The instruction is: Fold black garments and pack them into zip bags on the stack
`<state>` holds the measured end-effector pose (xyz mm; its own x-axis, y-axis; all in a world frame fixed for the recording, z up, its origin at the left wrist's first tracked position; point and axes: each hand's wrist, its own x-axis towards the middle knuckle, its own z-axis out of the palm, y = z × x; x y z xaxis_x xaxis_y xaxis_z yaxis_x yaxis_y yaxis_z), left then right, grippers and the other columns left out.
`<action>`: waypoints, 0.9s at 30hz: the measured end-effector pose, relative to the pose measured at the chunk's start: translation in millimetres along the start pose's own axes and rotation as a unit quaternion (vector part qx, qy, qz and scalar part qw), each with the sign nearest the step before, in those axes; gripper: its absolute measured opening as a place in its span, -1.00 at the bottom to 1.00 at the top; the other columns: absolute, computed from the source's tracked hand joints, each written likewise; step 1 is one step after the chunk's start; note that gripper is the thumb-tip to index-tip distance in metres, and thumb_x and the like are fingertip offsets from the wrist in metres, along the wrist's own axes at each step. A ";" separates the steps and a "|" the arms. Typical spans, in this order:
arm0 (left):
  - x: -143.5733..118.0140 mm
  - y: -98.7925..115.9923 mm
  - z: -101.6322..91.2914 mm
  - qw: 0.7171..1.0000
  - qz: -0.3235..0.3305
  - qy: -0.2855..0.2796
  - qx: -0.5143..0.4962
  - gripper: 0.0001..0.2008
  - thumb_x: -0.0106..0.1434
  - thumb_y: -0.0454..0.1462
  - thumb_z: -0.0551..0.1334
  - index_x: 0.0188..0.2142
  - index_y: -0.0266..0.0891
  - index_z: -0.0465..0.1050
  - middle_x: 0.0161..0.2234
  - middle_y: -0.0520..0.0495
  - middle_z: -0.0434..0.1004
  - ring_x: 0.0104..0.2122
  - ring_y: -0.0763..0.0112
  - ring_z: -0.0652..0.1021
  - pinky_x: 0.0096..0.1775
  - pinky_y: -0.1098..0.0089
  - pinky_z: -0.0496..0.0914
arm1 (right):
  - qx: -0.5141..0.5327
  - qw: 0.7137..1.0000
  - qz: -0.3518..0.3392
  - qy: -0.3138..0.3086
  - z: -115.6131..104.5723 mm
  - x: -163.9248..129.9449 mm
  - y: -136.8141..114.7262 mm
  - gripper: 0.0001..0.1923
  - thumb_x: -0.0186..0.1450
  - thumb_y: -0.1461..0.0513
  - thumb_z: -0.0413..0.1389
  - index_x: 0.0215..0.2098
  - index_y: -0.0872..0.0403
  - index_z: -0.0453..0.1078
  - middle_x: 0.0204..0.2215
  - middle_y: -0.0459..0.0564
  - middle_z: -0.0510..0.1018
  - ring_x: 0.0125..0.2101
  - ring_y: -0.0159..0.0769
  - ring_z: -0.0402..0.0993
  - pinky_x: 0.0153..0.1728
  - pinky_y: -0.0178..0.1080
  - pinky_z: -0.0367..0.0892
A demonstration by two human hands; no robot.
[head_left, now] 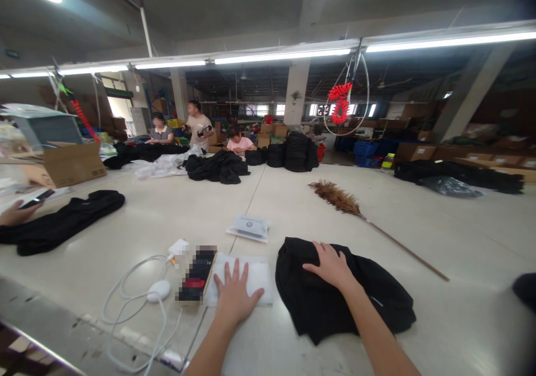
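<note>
Left hand: your left hand (234, 295) lies flat, palm down and fingers spread, on the white plastic bag (255, 275); it grips nothing.
Right hand: your right hand (330, 264) rests open on top of the black garment (335, 295), fingers loosely curved over the cloth, nothing pinched that you can see.
Black garment: crumpled in a heap on the table (439, 231), just right of the white plastic bag and touching its right edge.
White plastic bag: flat on the table in front of you, between the phone (196, 274) and the black garment.
Phone: dark, its screen blurred, lying just left of your left hand, along the bag's left edge.
Charger and cable: a white charger (178, 247) beside the phone's far end, with a white cable (125, 303) looping towards the table's near edge past a small white oval device (158, 290).
Packaged item: a small flat clear packet (249, 228) beyond the bag, apart from both hands.
Feather duster: a brown feather duster (339, 197) with a long stick, lying slantwise to the right of the garment, well apart from it.
Far left: another person's hand (14, 214) holding a dark phone, next to a second black garment (62, 222) and a cardboard box (69, 164).
Far end: three people (196, 128) by piles of black clothing (218, 167).
</note>
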<state>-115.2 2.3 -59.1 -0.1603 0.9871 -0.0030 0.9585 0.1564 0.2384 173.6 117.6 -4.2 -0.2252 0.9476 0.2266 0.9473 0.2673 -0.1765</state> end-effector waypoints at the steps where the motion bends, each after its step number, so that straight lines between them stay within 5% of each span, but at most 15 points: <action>1: 0.5 -0.1 0.9 1.000 -0.001 0.002 0.002 -0.12 0.22 0.22 0.03 0.40 -0.10 -0.06 0.44 -0.17 -0.30 0.37 -0.32 -0.25 0.18 -0.42 -0.38 | 0.011 0.999 0.011 -0.030 -0.5 -1.5 15.6 -0.32 0.21 -0.09 0.18 0.19 0.10 0.33 0.14 0.30 0.42 0.13 0.21 0.32 0.05 0.20 0.20; 5: 1.2 -0.9 2.5 1.000 0.001 0.003 0.002 -0.14 0.23 0.22 0.03 0.40 -0.11 -0.06 0.44 -0.19 -0.29 0.38 -0.31 -0.23 0.18 -0.43 -0.37 | 0.008 0.999 -0.041 0.009 2.2 -14.8 35.8 -0.68 0.24 0.15 0.14 -0.05 0.04 0.48 -0.05 0.13 0.53 -0.03 -0.02 0.43 -0.09 -0.10 0.28; 9: -1.8 0.0 -2.9 1.000 0.009 0.026 -0.008 -0.17 0.26 0.19 0.05 0.39 -0.16 0.02 0.43 -0.25 -0.21 0.38 -0.27 -0.20 0.20 -0.41 -0.37 | 0.057 0.987 -0.083 0.125 -8.8 -30.8 23.4 -0.69 0.20 0.33 0.06 -0.11 0.05 0.49 -0.12 0.11 0.55 -0.07 -0.05 0.42 -0.07 -0.09 0.28; 14: -12.4 21.7 -21.7 0.972 0.135 0.095 -0.166 -0.38 0.38 -0.04 0.05 0.35 -0.25 0.12 0.39 -0.25 0.01 0.38 0.03 0.02 0.33 -0.11 -0.13 | 0.268 0.914 -0.078 0.295 -48.3 -55.8 -4.4 -0.75 0.26 0.27 0.03 -0.13 0.05 0.46 -0.16 0.09 0.55 -0.11 -0.10 0.46 -0.02 -0.07 0.34; 18: -29.2 64.1 -35.8 0.887 0.223 0.028 -0.402 -0.18 0.26 -0.08 0.25 0.39 -0.25 -0.07 0.35 -0.29 0.12 0.29 0.09 0.27 0.26 0.09 0.21 | 0.400 0.873 -0.079 0.268 -77.1 -77.4 -43.7 -0.79 0.27 0.22 0.08 -0.16 0.03 0.48 -0.20 0.04 0.59 -0.14 -0.12 0.50 -0.05 -0.10 0.39; 21: -44.4 94.1 -42.5 0.834 0.246 0.000 -0.494 -0.23 0.19 -0.18 0.30 0.34 -0.20 0.06 0.25 -0.23 0.32 0.17 0.10 0.42 0.18 0.13 0.33 | 0.482 0.838 -0.032 0.255 -89.3 -90.3 -65.3 -0.78 0.28 0.17 0.10 -0.17 0.04 0.49 -0.20 0.04 0.61 -0.13 -0.11 0.52 -0.04 -0.10 0.40; 24: -55.7 104.0 -47.3 0.834 0.220 0.038 -0.505 -0.46 0.16 -0.32 0.23 0.17 -0.21 0.31 0.06 -0.14 0.52 0.01 0.18 0.53 0.08 0.19 0.41 | 0.518 0.808 0.011 0.280 -100.2 -101.1 -68.2 -0.76 0.28 0.13 0.11 -0.17 0.06 0.50 -0.20 0.06 0.62 -0.15 -0.11 0.53 -0.06 -0.11 0.41; 27: -60.0 91.0 -58.5 0.863 0.184 0.128 -0.454 -0.52 0.10 -0.40 0.16 0.05 -0.20 0.42 -0.02 -0.12 0.57 -0.03 0.20 0.54 0.07 0.20 0.41 | 0.485 0.815 0.023 0.315 -114.0 -113.1 -57.1 -0.77 0.24 0.13 0.13 -0.20 0.05 0.52 -0.21 0.05 0.63 -0.18 -0.11 0.54 -0.11 -0.14 0.44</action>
<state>-32.1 -44.8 19.6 -0.0435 0.9057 0.4217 0.3951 -0.3721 0.8399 170.9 -24.7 89.4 0.2571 0.7642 0.5915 0.2557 0.5365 -0.8042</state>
